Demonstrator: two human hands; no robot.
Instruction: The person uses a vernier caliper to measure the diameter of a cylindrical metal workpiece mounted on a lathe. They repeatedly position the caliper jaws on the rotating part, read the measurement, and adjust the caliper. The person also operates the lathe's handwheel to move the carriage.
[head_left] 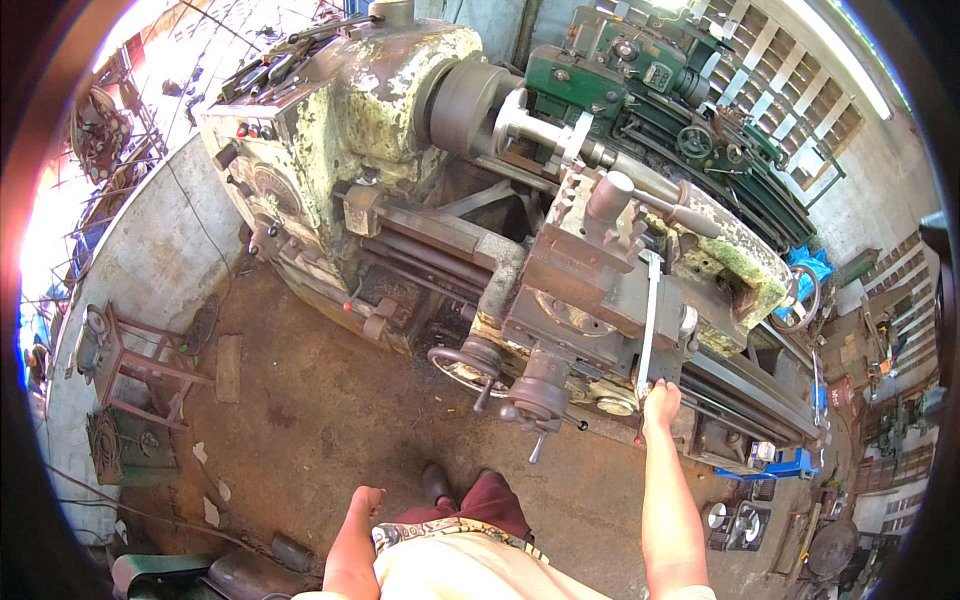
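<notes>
A large worn lathe with peeling cream paint (390, 85) stands before me. My right hand (661, 403) reaches to the front of its carriage (590, 300), fingers closed at the lower end of a long flat metal bar (649, 320). The bar rises toward the tool post (610, 197); its exact hold there is hard to make out. A lever with a red knob (638, 440) sits just below that hand. My left hand (368, 497) hangs low beside my body, fingers curled, with nothing visible in it. A pale ring-shaped workpiece (510, 118) sits at the chuck (465, 108).
Handwheels (465, 370) and a crank handle (537, 447) jut toward me from the carriage. Behind stands a green lathe (590, 85). A wooden stool frame (150, 365) is at left. Loose tools lie on the headstock (285, 60); metal parts (735, 525) sit at lower right.
</notes>
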